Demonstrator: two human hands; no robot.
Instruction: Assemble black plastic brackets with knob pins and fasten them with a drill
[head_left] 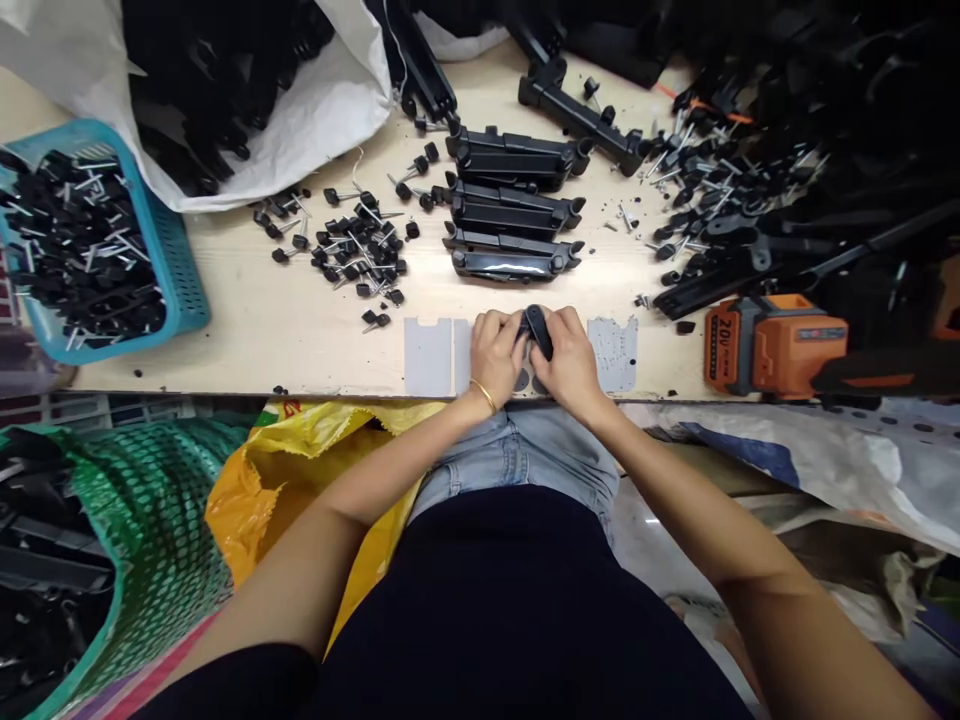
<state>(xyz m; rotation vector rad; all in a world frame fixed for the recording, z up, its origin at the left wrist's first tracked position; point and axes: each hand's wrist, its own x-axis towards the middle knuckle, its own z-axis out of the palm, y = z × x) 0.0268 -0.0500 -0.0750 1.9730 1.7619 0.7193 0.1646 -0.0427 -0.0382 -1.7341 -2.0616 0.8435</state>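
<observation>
Close together at the table's front edge, both my hands are on a black plastic part [537, 332] with a rounded end. My left hand [495, 350], with a gold bangle at the wrist, has its fingers closed at the part's left side. Curled around the right side of it is my right hand [570, 358]. Grey plates lie under and beside the hands, one a plain grey plate [427, 357] at left, another a grey plate with small marks [613, 355] at right. Beyond my hands lie several folded black plastic assemblies [517, 210] in a stack of rows.
Loose black-headed screws [360, 245] are scattered left of the assemblies, with more screws [697, 190] heaped at right. A blue basket [191, 290] of screws stands far left. An orange power tool [799, 345] lies at the right edge. A yellow bag [247, 500] hangs below the table.
</observation>
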